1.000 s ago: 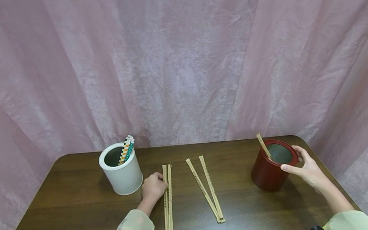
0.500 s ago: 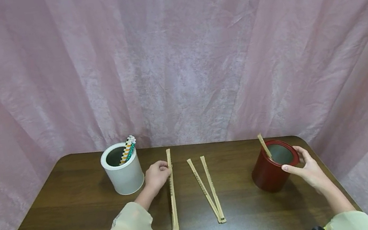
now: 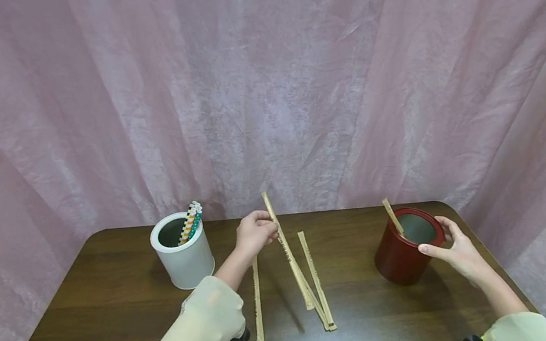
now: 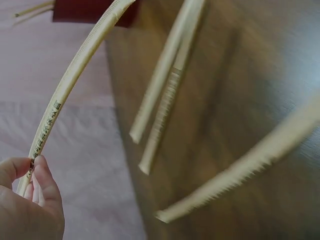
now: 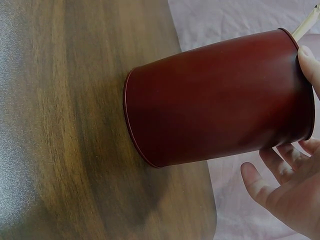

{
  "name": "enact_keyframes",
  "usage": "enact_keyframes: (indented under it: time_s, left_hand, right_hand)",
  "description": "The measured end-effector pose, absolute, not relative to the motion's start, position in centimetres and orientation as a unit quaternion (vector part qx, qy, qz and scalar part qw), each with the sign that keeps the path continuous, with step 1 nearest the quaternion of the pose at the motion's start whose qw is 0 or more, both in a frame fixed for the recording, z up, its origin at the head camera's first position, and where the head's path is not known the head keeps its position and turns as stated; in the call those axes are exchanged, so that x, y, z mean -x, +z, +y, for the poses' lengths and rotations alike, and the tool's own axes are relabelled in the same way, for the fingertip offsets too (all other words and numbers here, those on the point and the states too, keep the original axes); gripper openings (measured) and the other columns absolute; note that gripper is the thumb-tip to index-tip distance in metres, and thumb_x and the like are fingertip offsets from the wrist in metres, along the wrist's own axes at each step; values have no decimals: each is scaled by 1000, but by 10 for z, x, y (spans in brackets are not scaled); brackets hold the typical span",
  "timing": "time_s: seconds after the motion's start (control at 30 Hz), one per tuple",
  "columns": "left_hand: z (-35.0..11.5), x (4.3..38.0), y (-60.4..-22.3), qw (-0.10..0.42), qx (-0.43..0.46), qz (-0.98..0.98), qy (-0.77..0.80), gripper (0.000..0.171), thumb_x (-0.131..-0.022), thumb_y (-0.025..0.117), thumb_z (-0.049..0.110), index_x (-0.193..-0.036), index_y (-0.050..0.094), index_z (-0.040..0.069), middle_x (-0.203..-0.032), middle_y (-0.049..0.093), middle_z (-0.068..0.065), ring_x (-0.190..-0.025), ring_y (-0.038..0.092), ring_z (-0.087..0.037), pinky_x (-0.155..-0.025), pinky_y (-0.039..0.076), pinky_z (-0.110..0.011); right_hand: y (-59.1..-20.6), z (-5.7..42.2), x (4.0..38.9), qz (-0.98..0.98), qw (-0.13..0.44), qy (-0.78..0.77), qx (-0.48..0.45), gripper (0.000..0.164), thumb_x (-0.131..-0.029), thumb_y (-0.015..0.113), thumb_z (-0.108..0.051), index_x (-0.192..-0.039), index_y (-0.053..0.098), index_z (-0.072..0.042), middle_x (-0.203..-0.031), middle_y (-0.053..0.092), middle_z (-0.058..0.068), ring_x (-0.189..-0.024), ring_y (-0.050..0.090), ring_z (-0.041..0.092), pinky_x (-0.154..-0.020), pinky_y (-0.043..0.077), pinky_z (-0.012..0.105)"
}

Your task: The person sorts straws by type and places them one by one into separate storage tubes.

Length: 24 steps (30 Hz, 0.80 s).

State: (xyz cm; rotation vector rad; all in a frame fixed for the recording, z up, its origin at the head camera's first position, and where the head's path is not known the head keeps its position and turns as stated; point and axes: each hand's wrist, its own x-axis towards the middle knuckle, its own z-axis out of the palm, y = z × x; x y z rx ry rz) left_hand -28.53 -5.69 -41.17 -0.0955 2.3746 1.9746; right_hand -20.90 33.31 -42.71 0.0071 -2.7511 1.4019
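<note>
My left hand point(image 3: 255, 233) pinches a paper-wrapped straw point(image 3: 284, 246) near its upper end, thumb against fingertips. That straw is raised over the table and slants down to the right, and printed characters show on its wrapper point(image 4: 49, 122) in the left wrist view. My right hand point(image 3: 458, 255) holds a dark red canister point(image 3: 397, 258) at the rim, thumb on the near side and fingers around the right side. One wrapped straw point(image 3: 392, 216) leans out of this canister. Another wrapped straw point(image 3: 258, 313) lies below my left wrist. Two more, including one wrapped straw point(image 3: 314, 273), converge at their near ends.
A white canister point(image 3: 187, 266) stands at the back left, with several patterned sticks point(image 3: 189, 225) leaning in it. The brown wooden table point(image 3: 86, 325) ends at a pink curtain point(image 3: 258, 87) behind it. The red canister stands near the table's right edge.
My left hand has picked up one wrapped straw from the left pair and carried it up and to the right, over the middle pair. The right hand and red canister have stayed put.
</note>
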Motion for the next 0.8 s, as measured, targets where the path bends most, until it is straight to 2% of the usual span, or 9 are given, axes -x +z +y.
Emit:
enact_keyframes:
  time_s: [0.17, 0.33, 0.6, 0.8]
  left_hand:
    - [-38, 287, -384, 52, 12, 754, 655, 31, -79, 62, 9, -108, 52, 5, -83, 63, -6, -63, 59, -10, -60, 51, -21]
    - [-18, 286, -358, 54, -11, 736, 674, 30, -80, 62, 9, -108, 52, 3, -84, 63, -7, -65, 60, -10, -64, 51, -22]
    - [14, 285, -330, 40, -19, 700, 713, 24, -80, 62, 5, -103, 55, 3, -90, 63, -9, -70, 62, -11, -59, 50, -18]
    - [35, 283, -320, 20, -14, 658, 752, 20, -80, 61, 5, -99, 56, 3, -87, 63, -7, -77, 63, -16, -69, 52, -27]
  right_hand:
    - [-427, 333, 209, -890, 32, 454, -3, 79, -83, 61, -25, -139, 11, -1, -130, 34, 23, -112, 33, 28, -84, 36, 46]
    - [-428, 333, 210, -890, 35, 454, -3, 79, -82, 62, -25, -138, 12, -1, -130, 34, 23, -111, 33, 28, -84, 35, 46]
    - [-428, 332, 209, -890, 32, 454, -3, 79, -82, 61, -25, -139, 11, -1, -130, 34, 23, -113, 34, 28, -83, 37, 44]
    - [-429, 332, 209, -890, 41, 454, -5, 78, -82, 62, -24, -138, 14, -1, -130, 35, 22, -112, 34, 26, -82, 37, 38]
